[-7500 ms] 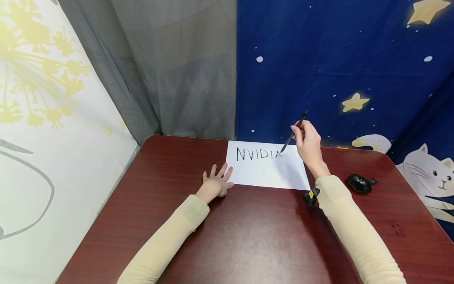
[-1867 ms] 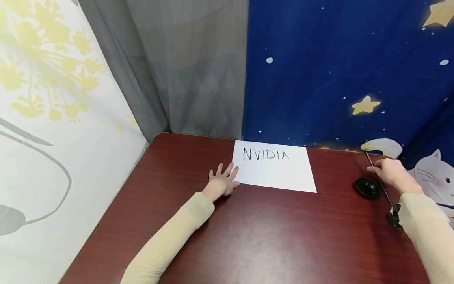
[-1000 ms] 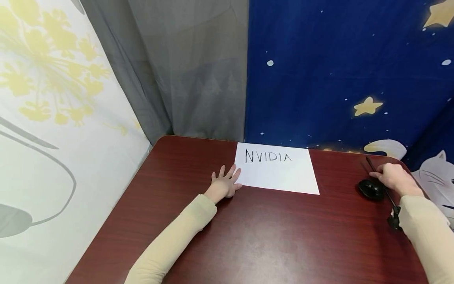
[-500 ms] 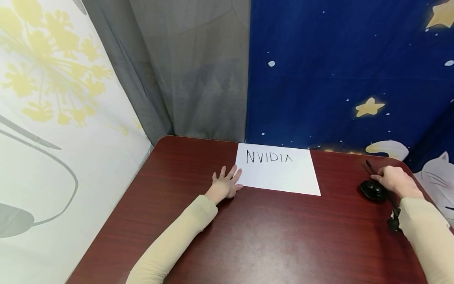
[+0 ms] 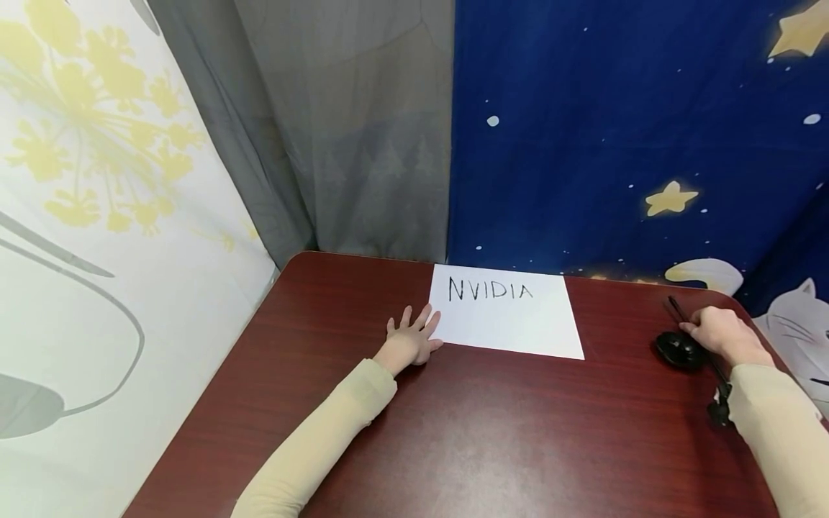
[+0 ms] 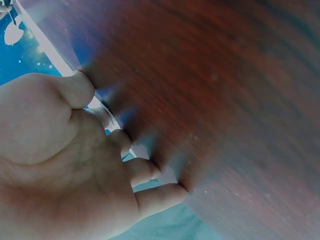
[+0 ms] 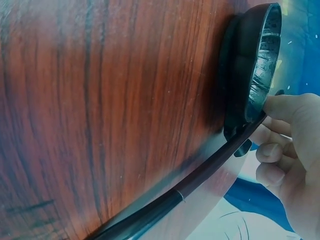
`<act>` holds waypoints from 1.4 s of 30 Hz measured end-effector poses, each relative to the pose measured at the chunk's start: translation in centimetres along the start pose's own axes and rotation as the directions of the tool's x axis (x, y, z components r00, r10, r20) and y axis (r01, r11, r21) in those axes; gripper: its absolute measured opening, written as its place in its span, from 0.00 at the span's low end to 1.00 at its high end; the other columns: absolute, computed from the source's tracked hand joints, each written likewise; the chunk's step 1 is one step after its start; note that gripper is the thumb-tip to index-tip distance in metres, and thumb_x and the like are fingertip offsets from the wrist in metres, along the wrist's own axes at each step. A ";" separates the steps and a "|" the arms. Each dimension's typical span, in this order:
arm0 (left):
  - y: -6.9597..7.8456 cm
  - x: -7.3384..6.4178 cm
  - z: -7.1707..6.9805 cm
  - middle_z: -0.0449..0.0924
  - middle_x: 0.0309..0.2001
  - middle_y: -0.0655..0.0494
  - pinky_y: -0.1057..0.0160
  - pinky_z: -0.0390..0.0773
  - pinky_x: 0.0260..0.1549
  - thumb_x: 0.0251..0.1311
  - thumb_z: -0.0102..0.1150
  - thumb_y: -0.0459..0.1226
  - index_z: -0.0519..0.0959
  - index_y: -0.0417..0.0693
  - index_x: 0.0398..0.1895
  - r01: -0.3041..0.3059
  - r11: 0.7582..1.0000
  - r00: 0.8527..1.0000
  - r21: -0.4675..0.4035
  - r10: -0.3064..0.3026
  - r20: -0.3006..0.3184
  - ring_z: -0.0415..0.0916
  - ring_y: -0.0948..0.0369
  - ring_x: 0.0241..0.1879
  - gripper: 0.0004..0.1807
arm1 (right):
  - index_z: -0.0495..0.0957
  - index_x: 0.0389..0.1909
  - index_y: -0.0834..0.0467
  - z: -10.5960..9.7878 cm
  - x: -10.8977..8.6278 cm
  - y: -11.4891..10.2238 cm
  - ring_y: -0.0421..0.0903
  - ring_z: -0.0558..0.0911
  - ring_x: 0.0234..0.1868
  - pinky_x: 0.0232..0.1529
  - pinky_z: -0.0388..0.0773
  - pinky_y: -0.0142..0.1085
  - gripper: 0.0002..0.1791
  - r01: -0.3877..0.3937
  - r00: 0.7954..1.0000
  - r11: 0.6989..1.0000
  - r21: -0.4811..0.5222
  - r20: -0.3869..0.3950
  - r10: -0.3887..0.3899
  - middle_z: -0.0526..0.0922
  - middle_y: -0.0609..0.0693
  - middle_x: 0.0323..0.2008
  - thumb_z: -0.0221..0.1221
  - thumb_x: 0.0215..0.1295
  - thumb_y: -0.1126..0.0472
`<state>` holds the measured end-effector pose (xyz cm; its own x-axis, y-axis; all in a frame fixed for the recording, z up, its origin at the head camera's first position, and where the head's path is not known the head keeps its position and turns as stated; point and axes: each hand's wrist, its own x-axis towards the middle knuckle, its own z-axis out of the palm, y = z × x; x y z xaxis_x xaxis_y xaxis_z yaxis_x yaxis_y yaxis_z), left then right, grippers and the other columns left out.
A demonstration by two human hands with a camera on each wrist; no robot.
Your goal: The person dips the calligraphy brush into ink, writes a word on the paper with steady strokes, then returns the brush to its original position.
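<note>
My left hand [image 5: 408, 342] lies with fingers spread at the left edge of a white sheet of paper [image 5: 512, 327], fingertips on it. "NVIDIA" is lettered in black along the sheet's upper part. In the left wrist view, that hand's palm [image 6: 75, 165] shows with nothing in it. At the table's right side my right hand [image 5: 725, 334] pinches a slim dark writing brush [image 5: 676, 308] between thumb and fingers. The brush [image 7: 200, 177] slants low beside a small black ink dish [image 7: 247, 70] and its tab in the right wrist view. Whether brush and dish touch, I cannot tell.
The dark red wooden table [image 5: 505, 432] has rounded far corners. Behind it hang a grey curtain [image 5: 376, 144] and a blue star-patterned curtain [image 5: 583, 144]. A white patterned cloth [image 5: 129, 324] stands along the left side.
Since the earliest frame my right hand has carried the brush from the lettering to beside the ink dish, lately lowering it. The left hand has stayed at the paper's edge.
</note>
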<state>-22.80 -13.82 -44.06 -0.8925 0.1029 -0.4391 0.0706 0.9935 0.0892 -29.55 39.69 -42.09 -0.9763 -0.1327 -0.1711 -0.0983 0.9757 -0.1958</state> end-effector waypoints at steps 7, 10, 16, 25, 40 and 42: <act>-0.1 0.8 0.5 0.24 0.72 0.68 0.40 0.38 0.64 0.67 0.32 0.57 0.34 0.71 0.71 -0.001 1.000 1.000 0.001 0.001 -0.008 0.22 0.52 0.71 0.34 | 0.76 0.21 0.60 0.1 -0.1 0.4 0.47 0.70 0.22 0.24 0.66 0.42 0.12 -0.004 1.000 1.000 -0.006 -0.017 0.004 0.71 0.49 0.17 0.54 0.61 0.57; 0.1 0.0 -0.2 0.25 0.72 0.67 0.42 0.38 0.65 0.67 0.31 0.56 0.35 0.69 0.72 0.000 1.000 1.000 -0.003 0.000 -0.004 0.23 0.52 0.71 0.33 | 0.76 0.23 0.61 0.1 0.0 0.6 0.48 0.72 0.23 0.24 0.68 0.45 0.12 -0.002 0.999 1.000 -0.010 -0.032 0.002 0.74 0.51 0.19 0.54 0.60 0.58; 0.1 -0.6 -0.5 0.26 0.73 0.66 0.43 0.38 0.65 0.68 0.31 0.55 0.36 0.67 0.72 -0.012 1.000 1.000 -0.013 0.012 -0.006 0.23 0.52 0.71 0.33 | 0.78 0.25 0.64 0.3 0.0 0.8 0.51 0.74 0.24 0.28 0.69 0.53 0.12 0.010 0.998 1.000 -0.018 -0.060 -0.011 0.77 0.53 0.20 0.55 0.58 0.58; -0.4 0.8 0.3 0.25 0.72 0.67 0.39 0.38 0.64 0.67 0.34 0.56 0.35 0.69 0.72 -0.014 1.000 1.000 -0.016 0.014 -0.026 0.23 0.51 0.71 0.34 | 0.79 0.28 0.66 -0.3 -0.3 0.5 0.61 0.77 0.30 0.32 0.69 0.58 0.17 0.019 0.992 1.000 -0.013 -0.121 -0.021 0.80 0.61 0.25 0.55 0.61 0.54; -1.0 0.0 -1.3 0.32 0.73 0.60 0.39 0.44 0.63 0.67 0.37 0.55 0.41 0.62 0.73 -0.058 0.998 0.998 -0.021 0.058 -0.008 0.29 0.47 0.71 0.34 | 0.78 0.43 0.62 -4.0 -1.8 -5.4 0.60 0.77 0.36 0.32 0.69 0.55 0.24 0.103 0.904 0.991 0.080 -0.424 -0.060 0.80 0.64 0.37 0.46 0.67 0.45; -1.1 0.1 -1.5 0.34 0.73 0.58 0.39 0.46 0.63 0.67 0.39 0.54 0.43 0.61 0.73 -0.063 0.998 0.998 -0.024 0.063 -0.020 0.31 0.47 0.71 0.34 | 0.78 0.43 0.61 -4.4 -2.0 -6.5 0.58 0.78 0.35 0.32 0.69 0.53 0.23 0.141 0.891 0.987 0.078 -0.446 -0.092 0.81 0.62 0.35 0.46 0.67 0.46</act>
<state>-23.65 -15.00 -42.92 -0.8952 0.1640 -0.4143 0.1163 0.9836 0.1380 -27.83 34.38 -36.25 -0.9464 -0.1300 0.2958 -0.2192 0.9308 -0.2925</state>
